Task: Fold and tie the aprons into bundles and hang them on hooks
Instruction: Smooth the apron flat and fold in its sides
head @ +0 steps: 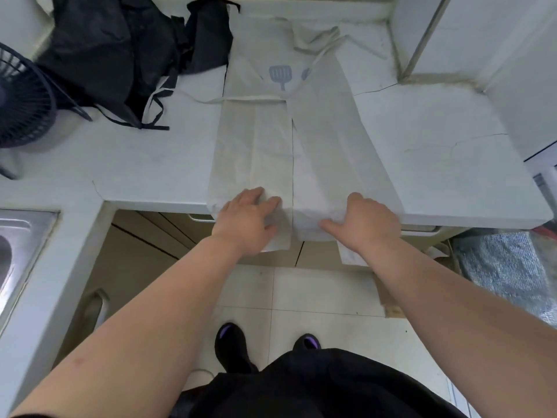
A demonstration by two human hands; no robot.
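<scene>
A cream apron [304,140] with a blue spatula print lies lengthwise on the white counter [144,164], both long sides folded in to meet along a centre line. Its near end hangs over the counter's front edge. My left hand [245,220] grips the near end of the left flap, fingers curled over the cloth. My right hand [366,221] grips the near end of the right flap at the counter edge. The apron's ties trail to the left and at the far end. A heap of black aprons [120,52] lies at the back left.
A dark fan [21,95] stands at the far left. A steel sink [18,245] sits at the left edge. A white appliance [497,49] rises at the back right. Cabinet doors are below the counter, and a silvery mat [506,267] lies on the floor at right.
</scene>
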